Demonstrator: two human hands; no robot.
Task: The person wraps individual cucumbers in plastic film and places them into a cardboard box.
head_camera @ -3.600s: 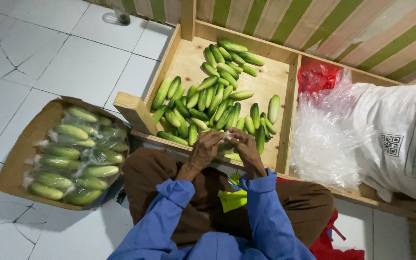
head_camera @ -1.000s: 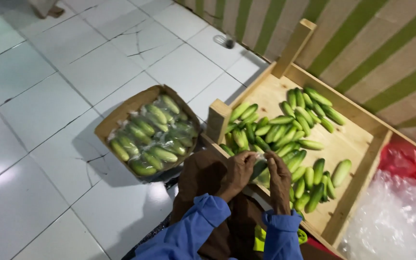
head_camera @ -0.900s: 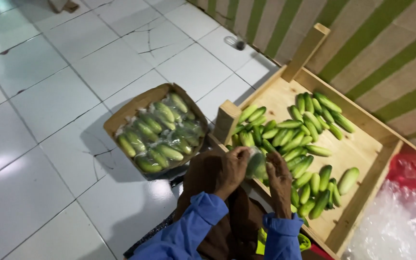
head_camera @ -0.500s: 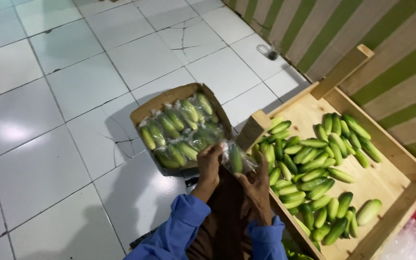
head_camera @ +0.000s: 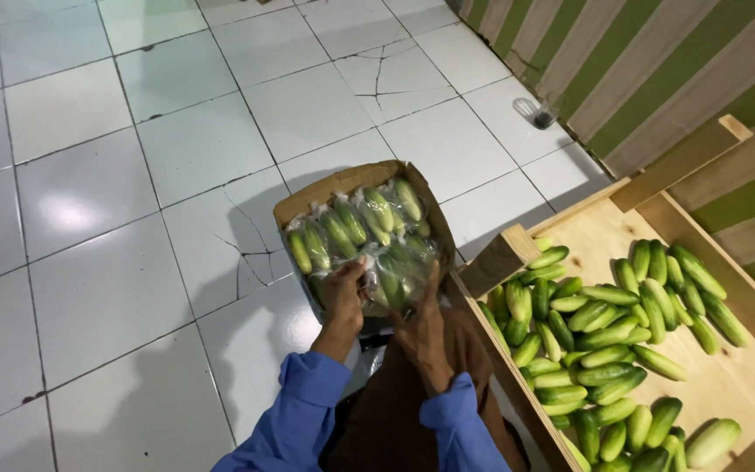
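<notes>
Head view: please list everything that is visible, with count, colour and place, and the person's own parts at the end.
box: one, brown cardboard, on the floor left of the crate.
bags: several, clear plastic, filled with green cucumbers, inside the box.
held bag: one, clear with green cucumbers, at the near edge of the box, between both hands.
crate: one, pale wood, at right.
cucumbers: many, green, loose in the crate.
floor: white tiles, some cracked.
wall: green and tan stripes, upper right.
left hand: on the held bag, blue sleeve.
right hand: on the held bag, blue sleeve.
</notes>
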